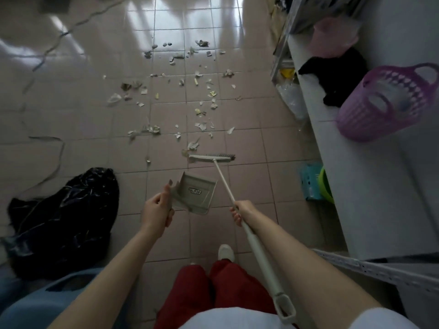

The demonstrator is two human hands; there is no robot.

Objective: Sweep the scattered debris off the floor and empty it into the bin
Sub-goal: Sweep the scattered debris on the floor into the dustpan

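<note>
Torn paper scraps and other debris (185, 91) lie scattered over the pink tiled floor ahead of me. My left hand (158, 211) grips the near edge of a grey dustpan (196, 194), held above the floor in front of my legs. My right hand (242, 213) grips the white handle of a broom (225, 184). Its head (211, 158) rests on the floor at the near edge of the debris. A black bin bag (64, 219) sits crumpled on the floor to my left, above a blue bin rim (59, 288).
White shelving (351, 181) runs along the right side, holding a purple basket (389, 100), a black cloth and a pink bag. Blue and green items (313, 184) sit under the shelf. A cable (47, 51) trails across the floor at the left.
</note>
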